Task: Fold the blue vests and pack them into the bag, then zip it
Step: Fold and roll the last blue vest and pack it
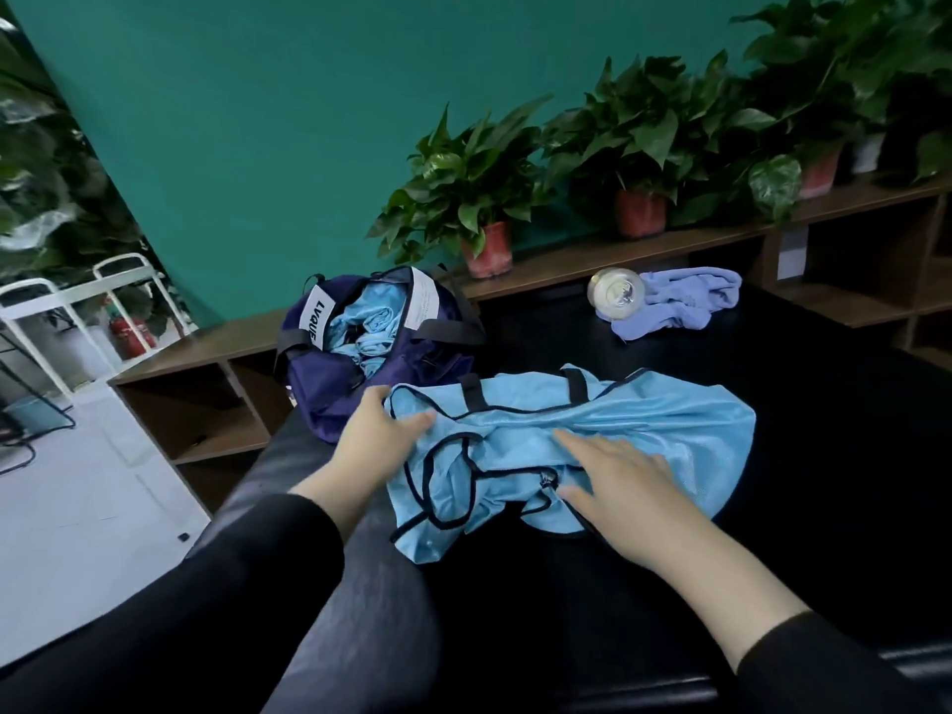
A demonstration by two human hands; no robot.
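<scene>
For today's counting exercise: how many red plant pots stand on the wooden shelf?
3. One red pot behind the bag, one further right, one toward the right end. Leaves may hide more.

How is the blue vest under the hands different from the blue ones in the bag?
The vest on the table lies spread out and rumpled, its dark trim on show; the vests in the bag are bunched up small. The table vest sits in the open under the left hand and right hand; the others are tucked inside the unzipped navy bag. All share the same light blue fabric.
</scene>
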